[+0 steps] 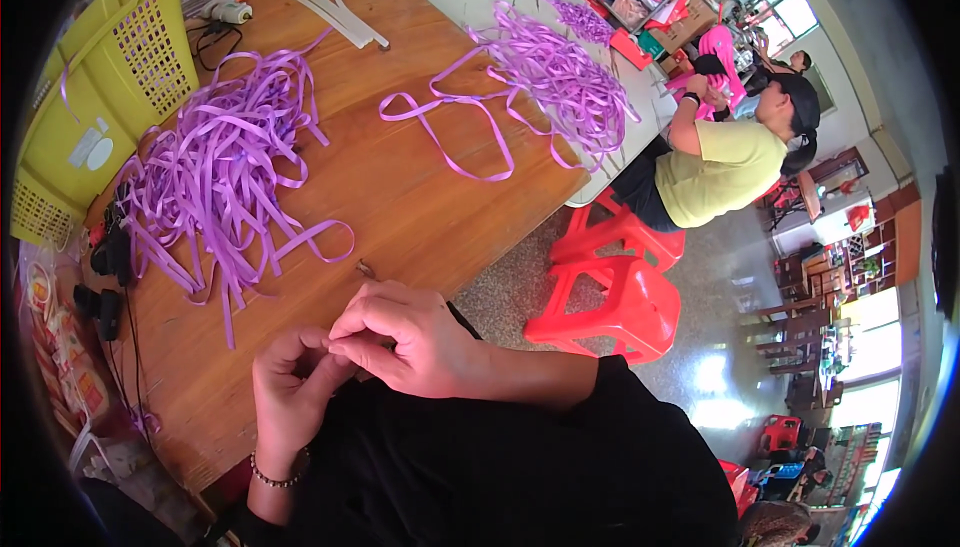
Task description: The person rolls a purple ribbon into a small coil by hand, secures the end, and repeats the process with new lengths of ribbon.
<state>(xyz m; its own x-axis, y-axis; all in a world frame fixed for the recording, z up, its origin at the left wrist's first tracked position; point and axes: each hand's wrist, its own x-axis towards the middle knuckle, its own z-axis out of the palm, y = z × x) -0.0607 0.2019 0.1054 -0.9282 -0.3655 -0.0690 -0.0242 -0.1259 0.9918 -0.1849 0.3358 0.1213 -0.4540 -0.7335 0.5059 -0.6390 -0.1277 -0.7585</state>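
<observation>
The brown wooden counter [390, 202] spreads ahead of both hands. Its right edge slants away from beside the right hand, dropping to the floor, where red plastic stools [625, 302] stand; anything dragged that way could slide off. Bare wood lies directly ahead of the right hand, between the two ribbon heaps, and makes the best room for moving. The yellow-green perforated plastic basket [150, 42], far ahead and left of the left hand, closes off that side.

The nearer heap of glossy purple ribbon [230, 162] lies ahead and left of the left hand; the second purple ribbon heap [565, 87] is farther off, ahead and right of the right hand. The strips should be light, limp, rather slippery and hard to damage, but prone to snag one another. Best hold: a loose tail pointing toward the left hand, or the stray loop farther ahead of the right hand, pinched flat.

The left hand [290, 372] and right hand [405, 332] meet at bent fingertips; whether they grip something small, I cannot tell.
</observation>
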